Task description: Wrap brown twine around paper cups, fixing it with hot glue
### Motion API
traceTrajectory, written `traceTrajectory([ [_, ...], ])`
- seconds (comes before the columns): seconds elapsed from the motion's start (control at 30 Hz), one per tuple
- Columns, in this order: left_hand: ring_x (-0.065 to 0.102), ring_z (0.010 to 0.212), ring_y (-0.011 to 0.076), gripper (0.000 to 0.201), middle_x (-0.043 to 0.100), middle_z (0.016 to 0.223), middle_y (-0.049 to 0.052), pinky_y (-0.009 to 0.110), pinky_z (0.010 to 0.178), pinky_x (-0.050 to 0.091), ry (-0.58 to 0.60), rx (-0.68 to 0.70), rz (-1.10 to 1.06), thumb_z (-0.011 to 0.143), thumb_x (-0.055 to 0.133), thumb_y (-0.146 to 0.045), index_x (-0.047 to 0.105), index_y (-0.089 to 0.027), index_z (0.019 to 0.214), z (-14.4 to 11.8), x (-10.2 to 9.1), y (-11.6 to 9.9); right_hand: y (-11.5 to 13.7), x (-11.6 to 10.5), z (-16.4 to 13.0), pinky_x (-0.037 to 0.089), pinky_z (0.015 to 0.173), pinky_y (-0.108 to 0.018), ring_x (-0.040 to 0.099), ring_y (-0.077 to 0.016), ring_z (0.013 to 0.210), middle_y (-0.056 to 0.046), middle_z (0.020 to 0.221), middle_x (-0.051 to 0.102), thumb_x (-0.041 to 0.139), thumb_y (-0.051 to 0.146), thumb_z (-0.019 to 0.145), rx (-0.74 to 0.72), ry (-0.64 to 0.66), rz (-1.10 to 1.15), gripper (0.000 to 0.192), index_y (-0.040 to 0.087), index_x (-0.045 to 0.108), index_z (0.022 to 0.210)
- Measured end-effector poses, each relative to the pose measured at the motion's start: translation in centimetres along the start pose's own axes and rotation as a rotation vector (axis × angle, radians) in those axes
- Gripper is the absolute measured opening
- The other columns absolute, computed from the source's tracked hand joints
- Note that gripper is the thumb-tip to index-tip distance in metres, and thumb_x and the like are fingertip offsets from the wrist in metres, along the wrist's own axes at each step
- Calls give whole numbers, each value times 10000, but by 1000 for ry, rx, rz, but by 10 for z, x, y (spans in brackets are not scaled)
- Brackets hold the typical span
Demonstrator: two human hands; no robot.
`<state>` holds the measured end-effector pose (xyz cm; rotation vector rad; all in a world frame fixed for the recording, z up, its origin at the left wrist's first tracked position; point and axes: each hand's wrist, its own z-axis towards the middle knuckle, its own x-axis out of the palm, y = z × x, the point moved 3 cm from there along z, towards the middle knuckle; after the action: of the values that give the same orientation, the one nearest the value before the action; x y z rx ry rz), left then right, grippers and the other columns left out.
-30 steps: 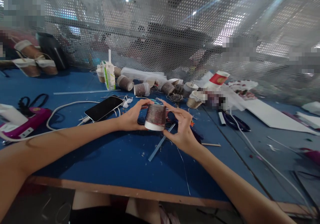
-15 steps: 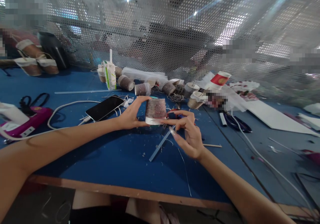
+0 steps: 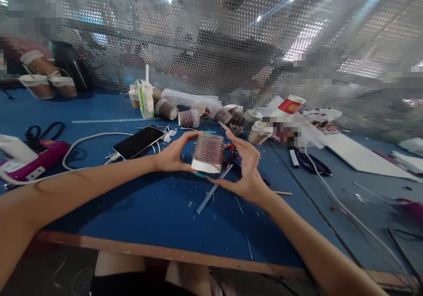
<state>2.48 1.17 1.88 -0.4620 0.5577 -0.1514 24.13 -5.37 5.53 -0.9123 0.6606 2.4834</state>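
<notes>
A paper cup wound with brownish yarn (image 3: 209,149) is held above the table, its bare white band at the bottom. My left hand (image 3: 175,155) grips it from the left, thumb under the lower edge and fingers at the top. My right hand (image 3: 247,166) is spread around the right side, thumb low by the white band and fingers raised apart; whether the thumb touches the cup I cannot tell. Below lies a translucent stick (image 3: 211,194). Behind the right fingers is a partly hidden red and blue tool (image 3: 233,155).
A phone (image 3: 139,142) with a white cable and a magenta glue gun (image 3: 42,161) lie left. Several yarn-wrapped cups (image 3: 189,118), a drink carton (image 3: 145,99) and a red-and-white paper cup (image 3: 291,105) line the back by the perforated screen. A white board (image 3: 366,155) lies right.
My right hand has moved from touching the cup's white band with a finger to spreading wide around its right side. The cup has shifted slightly right and down and is tilted a little.
</notes>
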Motion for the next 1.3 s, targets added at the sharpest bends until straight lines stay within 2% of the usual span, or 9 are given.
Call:
traceTrajectory([
  [0.23, 439, 1415, 355, 1007, 415, 1516, 189, 543, 1155, 434, 65, 40, 98, 718, 804, -494, 224, -259, 1506, 2, 2, -7, -12, 7, -11, 428, 1066, -590, 459, -349, 1322, -172, 1394, 403, 654, 409, 865, 6, 6, -129, 766, 282, 191, 1462],
  [0.47, 471, 1376, 339, 901, 476, 1436, 198, 564, 1111, 452, -15, 162, 227, 754, 781, -460, 288, -234, 1474, 3, 0, -13, -6, 9, -8, 443, 1026, -591, 496, -353, 1262, -171, 1339, 455, 635, 340, 872, 22, 21, -282, 737, 276, 197, 1461],
  [0.63, 544, 1278, 316, 889, 537, 1356, 175, 537, 1044, 517, 21, 119, 321, 774, 769, -418, 273, -234, 1488, 2, 2, -13, 0, 11, -6, 441, 1037, -586, 502, -336, 1272, -173, 1370, 477, 603, 242, 878, -1, -22, -288, 730, 271, 179, 1471],
  [0.8, 559, 1229, 290, 833, 535, 1299, 157, 511, 1010, 550, -77, 128, 434, 789, 723, -246, 266, -219, 1485, 1, 3, -13, 4, 11, -3, 442, 1076, -570, 490, -323, 1330, -194, 1401, 477, 664, 233, 850, 4, -35, -198, 742, 255, 209, 1435],
  [0.93, 548, 1225, 300, 855, 517, 1292, 154, 517, 1016, 550, -220, 58, 529, 765, 723, -189, 253, -206, 1479, 1, 0, -12, 11, 9, 0, 502, 1046, -503, 505, -288, 1348, -197, 1421, 503, 671, 224, 841, 2, -6, 6, 586, 253, 306, 1298],
  [1.03, 526, 1247, 306, 852, 490, 1316, 149, 515, 1038, 537, -290, -4, 571, 770, 716, -188, 243, -219, 1478, 1, -3, -8, 20, 4, 0, 576, 925, -422, 651, -249, 1173, -160, 1283, 648, 623, 197, 864, -14, -32, -13, 346, 246, 419, 1139],
  [1.13, 504, 1263, 307, 834, 447, 1335, 149, 514, 1059, 521, -358, -8, 577, 789, 701, -230, 236, -227, 1481, 1, -6, -4, 26, -1, -2, 595, 772, -349, 736, -204, 884, -69, 981, 762, 548, 179, 890, -21, -49, -101, 82, 246, 518, 928],
  [1.23, 495, 1261, 311, 832, 425, 1324, 148, 524, 1066, 511, -387, -11, 540, 791, 701, -271, 240, -227, 1482, -1, -7, -1, 21, -13, 0, 574, 666, -330, 699, -178, 675, -28, 770, 726, 519, 223, 901, 115, -89, -192, 52, 246, 547, 863],
  [1.3, 489, 1264, 314, 847, 414, 1328, 149, 532, 1059, 515, -387, -32, 502, 791, 712, -316, 232, -235, 1484, -3, -6, 1, 11, -26, 5, 571, 710, -373, 683, -205, 738, -55, 850, 703, 554, 284, 875, 196, -102, -254, 83, 236, 558, 943],
])
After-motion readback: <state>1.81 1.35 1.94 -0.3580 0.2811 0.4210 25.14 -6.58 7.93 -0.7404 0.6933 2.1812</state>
